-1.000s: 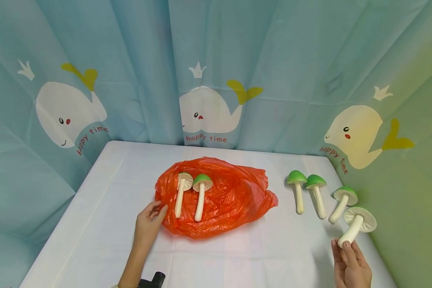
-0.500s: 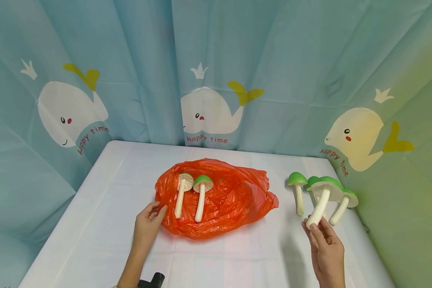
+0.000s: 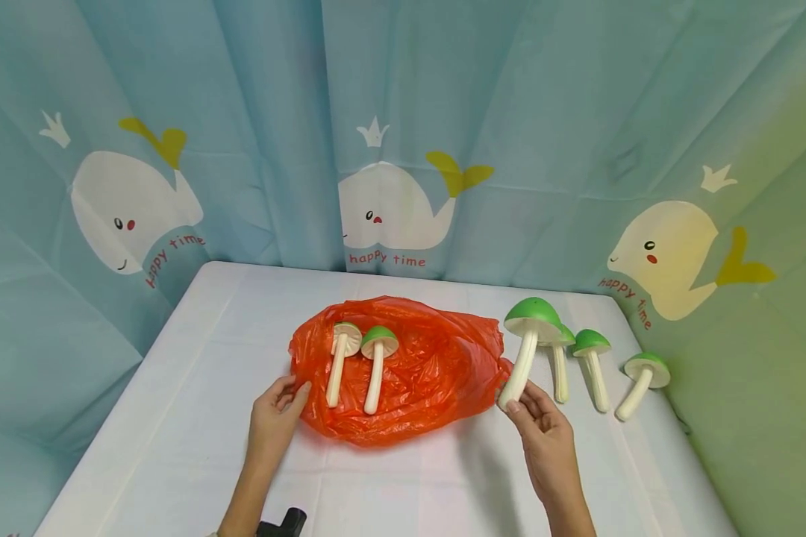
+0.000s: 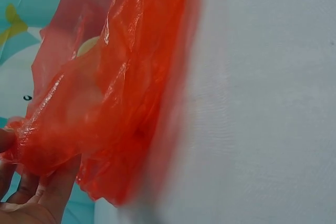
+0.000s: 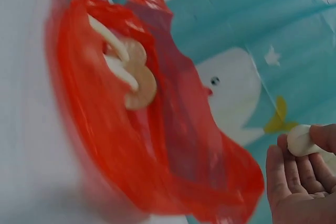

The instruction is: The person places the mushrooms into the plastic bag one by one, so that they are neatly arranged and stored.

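A red plastic bag (image 3: 436, 373) lies on the table with its mouth spread. Two green-capped toy mushrooms (image 3: 374, 377) rest in it, side by side. My left hand (image 3: 278, 410) pinches the bag's left edge between thumb and fingers, which shows in the left wrist view as well. With thumb and fingertips my right hand (image 3: 544, 440) holds another toy mushroom (image 3: 529, 339) by the stem's lower end, cap up and slightly tilted, beside the bag's right edge. In the right wrist view, only the pale end of that stem (image 5: 300, 140) shows clearly.
Three more green-capped mushrooms (image 3: 594, 373) lie in a row on the white table (image 3: 403, 492) at the right, one partly behind the held mushroom. A black object (image 3: 285, 522) sits near the left forearm. Curtains with whales (image 3: 396, 205) stand behind and at the sides.
My right hand has carried the held mushroom leftward from the table's right side to the bag's right edge. The left hand has stayed at the bag.
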Demonstrator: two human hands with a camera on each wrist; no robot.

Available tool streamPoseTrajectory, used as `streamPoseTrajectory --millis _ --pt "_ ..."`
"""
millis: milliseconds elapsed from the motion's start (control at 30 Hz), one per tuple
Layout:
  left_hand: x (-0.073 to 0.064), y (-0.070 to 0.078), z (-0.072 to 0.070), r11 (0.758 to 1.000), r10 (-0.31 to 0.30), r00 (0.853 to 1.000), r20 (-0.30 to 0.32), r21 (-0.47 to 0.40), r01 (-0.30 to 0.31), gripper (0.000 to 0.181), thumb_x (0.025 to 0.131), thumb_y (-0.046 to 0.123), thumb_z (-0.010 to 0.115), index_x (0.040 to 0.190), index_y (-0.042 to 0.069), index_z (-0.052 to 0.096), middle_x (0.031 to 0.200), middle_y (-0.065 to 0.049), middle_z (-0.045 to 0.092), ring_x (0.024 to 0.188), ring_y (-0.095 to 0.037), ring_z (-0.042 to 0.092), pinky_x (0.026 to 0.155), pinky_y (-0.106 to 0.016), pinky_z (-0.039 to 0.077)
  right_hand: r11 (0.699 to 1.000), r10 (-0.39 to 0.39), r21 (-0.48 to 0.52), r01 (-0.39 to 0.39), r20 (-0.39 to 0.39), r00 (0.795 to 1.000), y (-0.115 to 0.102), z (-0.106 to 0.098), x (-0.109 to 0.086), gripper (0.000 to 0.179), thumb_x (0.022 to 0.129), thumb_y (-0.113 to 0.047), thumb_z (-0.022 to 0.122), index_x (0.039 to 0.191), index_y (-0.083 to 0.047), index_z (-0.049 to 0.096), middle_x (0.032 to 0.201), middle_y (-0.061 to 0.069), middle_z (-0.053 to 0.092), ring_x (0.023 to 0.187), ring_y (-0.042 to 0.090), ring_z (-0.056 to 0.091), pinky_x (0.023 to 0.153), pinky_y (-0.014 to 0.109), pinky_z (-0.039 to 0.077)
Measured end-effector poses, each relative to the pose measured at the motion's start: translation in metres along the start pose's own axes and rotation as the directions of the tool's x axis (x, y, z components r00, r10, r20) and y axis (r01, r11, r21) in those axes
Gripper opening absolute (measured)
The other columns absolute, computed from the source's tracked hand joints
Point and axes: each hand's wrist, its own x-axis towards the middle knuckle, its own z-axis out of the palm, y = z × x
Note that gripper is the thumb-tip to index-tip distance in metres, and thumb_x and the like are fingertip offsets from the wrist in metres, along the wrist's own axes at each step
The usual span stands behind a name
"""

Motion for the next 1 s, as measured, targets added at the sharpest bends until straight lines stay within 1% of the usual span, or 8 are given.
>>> streamPoseTrajectory --millis 167,333,467,567,667,733,833,1000 --pt "0.002 0.002 -0.001 1.0 0.009 1.0 -0.011 0.0 -0.009 0.034 0.091 0.014 0.064 0.117 -0.008 0.059 0.106 -0.021 0.06 0.092 -0.02 0.06 0.071 -0.009 0.047 0.994 0.061 -0.092 -0.057 0.038 0.997 0.003 0.019 0.003 0.043 0.088 0.002 0.063 0.126 0.012 0.047 0.109 0.009 0.063 0.1 0.015 0.061 0.087 0.025 0.048" --pt "0.002 0.001 -0.001 1.0 0.001 1.0 -0.004 -0.014 -0.001 0.034 0.091 0.013 0.063 0.117 -0.008 0.058 0.107 -0.021 0.06 0.093 -0.021 0.059 0.071 -0.01 0.047 0.986 0.089 -0.15 -0.07 0.127 0.988 0.01 0.031 0.008 0.041 0.086 -0.001 0.066 0.124 0.007 0.052 0.109 0.016 0.061 0.098 0.02 0.061 0.084 0.026 0.05" --pt "0.001 -0.001 0.0 1.0 -0.009 1.0 -0.005 -0.022 0.009 0.033 0.091 0.012 0.063 0.116 -0.009 0.058 0.107 -0.021 0.06 0.09 -0.016 0.059 0.071 -0.01 0.048 0.978 0.096 -0.202 -0.055 0.202 0.975 0.017 0.038 0.011 0.039 0.086 -0.005 0.067 0.122 0.004 0.055 0.107 0.017 0.062 0.095 0.022 0.061 0.081 0.026 0.051" --pt "0.0 -0.001 0.0 1.0 -0.002 1.0 -0.007 -0.028 0.001 0.033 0.09 0.012 0.064 0.115 -0.009 0.059 0.106 -0.021 0.06 0.088 -0.013 0.059 0.07 -0.011 0.048 0.974 0.132 -0.214 -0.079 0.248 0.96 0.022 0.043 0.012 0.038 0.086 -0.007 0.069 0.121 0.002 0.056 0.104 0.016 0.064 0.093 0.024 0.063 0.08 0.028 0.052" --pt "0.0 0.0 0.0 1.0 0.014 1.0 -0.01 -0.027 -0.014 0.032 0.091 0.013 0.064 0.115 -0.008 0.059 0.105 -0.02 0.06 0.088 -0.013 0.059 0.07 -0.011 0.048 0.962 0.188 -0.246 -0.115 0.299 0.936 0.027 0.047 0.014 0.039 0.085 -0.009 0.07 0.12 0.002 0.057 0.099 0.015 0.067 0.091 0.024 0.065 0.079 0.03 0.052" --pt "0.0 0.0 0.0 0.999 0.021 1.0 -0.015 -0.025 -0.022 0.032 0.09 0.013 0.064 0.114 -0.008 0.059 0.105 -0.02 0.06 0.088 -0.014 0.06 0.071 -0.01 0.048 0.95 0.218 -0.285 -0.123 0.329 0.919 0.029 0.051 0.016 0.04 0.085 -0.011 0.071 0.12 0.003 0.057 0.098 0.014 0.067 0.091 0.024 0.065 0.079 0.032 0.053" --pt "0.0 0.0 0.0 1.0 0.025 1.0 -0.017 -0.015 -0.025 0.032 0.09 0.014 0.064 0.114 -0.007 0.06 0.106 -0.02 0.061 0.088 -0.013 0.059 0.071 -0.01 0.048 0.932 0.239 -0.346 -0.107 0.364 0.9 0.031 0.055 0.02 0.042 0.086 -0.014 0.07 0.121 0.004 0.056 0.1 0.014 0.066 0.09 0.023 0.065 0.077 0.033 0.053" --pt "0.0 0.0 0.001 0.999 0.028 0.999 -0.026 -0.021 -0.029 0.029 0.09 0.009 0.064 0.113 -0.009 0.06 0.105 -0.022 0.061 0.087 -0.013 0.059 0.07 -0.01 0.048 0.91 0.212 -0.412 -0.035 0.391 0.895 0.039 0.061 0.03 0.041 0.087 -0.013 0.069 0.119 0.008 0.055 0.096 0.011 0.064 0.085 0.022 0.064 0.072 0.027 0.053"
